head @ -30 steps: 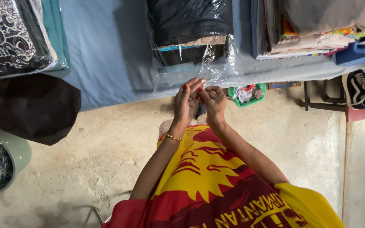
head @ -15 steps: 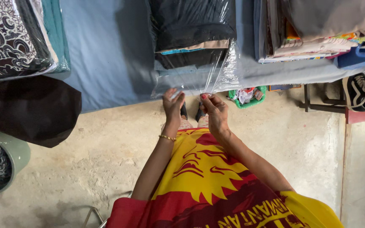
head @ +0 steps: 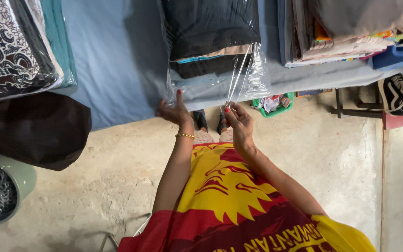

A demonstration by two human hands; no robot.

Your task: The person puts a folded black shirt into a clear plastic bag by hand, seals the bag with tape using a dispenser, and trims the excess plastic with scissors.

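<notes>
A clear plastic bag (head: 253,77) wraps a stack of folded dark and tan cloth (head: 211,35) lying on the blue-covered table (head: 113,56). The bag's open end hangs over the table's near edge. My left hand (head: 174,111) grips the bag's left corner at that edge, a gold bracelet on its wrist. My right hand (head: 239,122) pinches the bag's right side, and the plastic is pulled taut into creases up toward the stack. Both hands have red-painted nails.
Patterned folded fabric (head: 10,44) lies at the table's left, another cloth stack (head: 350,28) at the right. A dark bag (head: 33,130) hangs off the left edge above a green tub (head: 19,179) of wire hangers. A small green basket (head: 272,103) and shoes (head: 402,91) sit on the concrete floor.
My hands have come apart from a joined position in front of me and moved up to the table's edge, spreading the bag's open end wide.
</notes>
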